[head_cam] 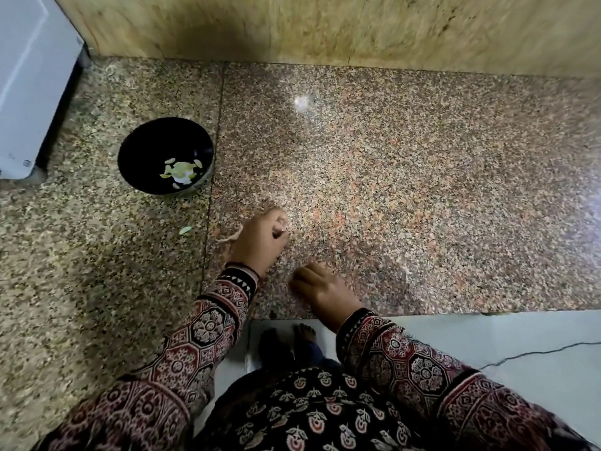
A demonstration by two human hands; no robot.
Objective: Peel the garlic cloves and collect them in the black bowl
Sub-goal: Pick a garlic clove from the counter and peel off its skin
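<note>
The black bowl (136, 151) stands on the granite counter at the left, with several pale peeled garlic cloves (182, 172) in its bottom. One loose clove (185, 230) lies on the counter below the bowl. My left hand (260, 239) is down on the counter right of that clove, its fingers curled. A thin tan strip of garlic skin (227, 237) sticks out from under it. My right hand (320, 289) rests near the counter's front edge, fingers loosely bent with the tips on the stone. I see nothing in it.
A white appliance (29, 86) stands at the far left behind the bowl. A yellowish wall (325, 24) closes the back of the counter (422, 190). The counter's front edge runs just below my right hand, with the floor, feet and a thin cable (536, 354) beneath.
</note>
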